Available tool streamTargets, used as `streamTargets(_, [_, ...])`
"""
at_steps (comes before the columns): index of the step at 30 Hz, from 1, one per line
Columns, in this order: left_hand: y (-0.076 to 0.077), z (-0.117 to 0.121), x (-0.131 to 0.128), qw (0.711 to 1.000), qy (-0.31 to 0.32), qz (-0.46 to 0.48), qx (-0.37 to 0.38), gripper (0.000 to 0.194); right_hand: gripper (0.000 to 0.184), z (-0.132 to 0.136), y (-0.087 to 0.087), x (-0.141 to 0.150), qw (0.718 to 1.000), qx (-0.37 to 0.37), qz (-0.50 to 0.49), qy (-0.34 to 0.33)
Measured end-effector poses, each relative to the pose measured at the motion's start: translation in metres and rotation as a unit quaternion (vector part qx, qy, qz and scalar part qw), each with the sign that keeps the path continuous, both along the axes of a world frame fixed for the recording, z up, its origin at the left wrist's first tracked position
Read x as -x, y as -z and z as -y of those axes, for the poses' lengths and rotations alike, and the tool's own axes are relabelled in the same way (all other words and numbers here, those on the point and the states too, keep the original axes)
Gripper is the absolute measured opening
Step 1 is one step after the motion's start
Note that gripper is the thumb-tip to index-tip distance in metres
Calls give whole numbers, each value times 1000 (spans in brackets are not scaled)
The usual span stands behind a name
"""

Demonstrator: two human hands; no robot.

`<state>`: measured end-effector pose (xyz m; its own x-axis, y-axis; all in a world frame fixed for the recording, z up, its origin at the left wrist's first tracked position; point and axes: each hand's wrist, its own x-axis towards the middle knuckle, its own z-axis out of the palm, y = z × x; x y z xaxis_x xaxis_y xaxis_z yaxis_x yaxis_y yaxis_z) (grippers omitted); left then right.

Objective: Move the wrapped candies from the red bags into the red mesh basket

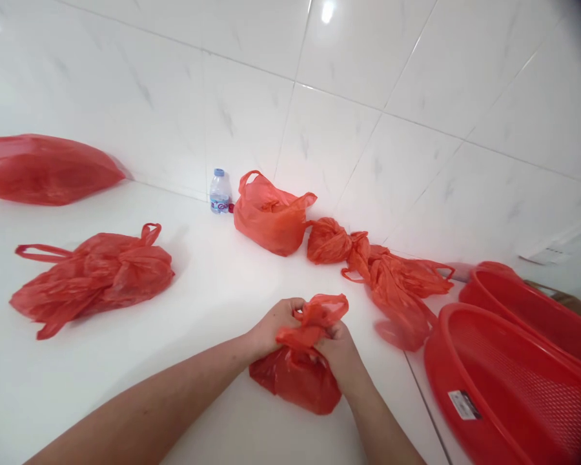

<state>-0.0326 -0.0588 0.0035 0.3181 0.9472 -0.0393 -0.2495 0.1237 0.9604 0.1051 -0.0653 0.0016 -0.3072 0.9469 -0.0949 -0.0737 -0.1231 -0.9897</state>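
Note:
A filled red plastic bag (300, 381) rests on the white surface between my two hands. My left hand (279, 328) grips the gathered top of the bag from the left, its fingers partly hidden behind the plastic. On the other side my right hand (336, 352) is closed on the bag's neck, thumb pressed against the folds. The handle loops stick up above both hands. What is inside the bag cannot be made out.
Along the tiled wall stand a small water bottle (219, 192), an upright red bag (274, 216) and several knotted red bags (328, 240). Another red bag (101, 271) lies left, a larger one (48, 171) behind it. Red plastic baskets (448, 361) stand at the right.

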Motion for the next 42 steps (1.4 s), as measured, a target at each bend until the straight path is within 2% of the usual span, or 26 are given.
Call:
streamTargets(3, [6,2,3,997,-31,-56,-53,33,18,-4,3,-6,999,14,9,49])
streamTargets(5, [8,3,7,979,-88,-113,-145,45,15,-6,3,-9,997,23,12,79])
streamTargets(7, [10,4,13,939,-131,-162,-274,58,13,-7,1,-10,996,27,17,87])
streamTargets(9, [11,3,18,885,-130,-218,-391,64,13,-7,0,-10,996,31,16,79])
streamTargets(11, [12,0,21,843,-103,-279,-447,53,16,-6,0,-11,997,34,10,62])
streamTargets(12, [13,-1,22,833,-93,-304,-453,43,18,-6,0,-12,998,32,7,53])
streamTargets(15, [15,-6,23,838,-101,-325,-427,28,23,-6,1,-16,999,22,-9,33])
streamTargets(21, [15,-7,21,903,-111,-275,-309,20,38,-6,3,-26,996,8,-87,-32])
streamTargets(25, [13,-5,18,957,-92,-179,-208,17,59,-6,7,-26,989,6,-140,-53])
streamTargets(27, [13,-4,17,983,-49,-108,-142,19,58,-7,9,-26,989,-1,-144,-42])
streamTargets(29, [14,-4,17,994,-9,-57,-88,23,41,-8,12,-27,993,-5,-114,-29])
streamTargets(31, [15,-5,17,997,4,-35,-62,26,29,-9,12,-29,997,-4,-74,-18])
streamTargets(37, [11,-3,17,1000,-13,4,-26,29,41,-7,4,-29,999,-40,19,2])
streamTargets(39, [9,-1,15,1000,-10,13,-17,30,39,-7,3,-28,993,-68,92,40])
streamTargets(42, [6,3,12,999,27,25,-13,31,25,-8,5,-26,967,-116,192,119])
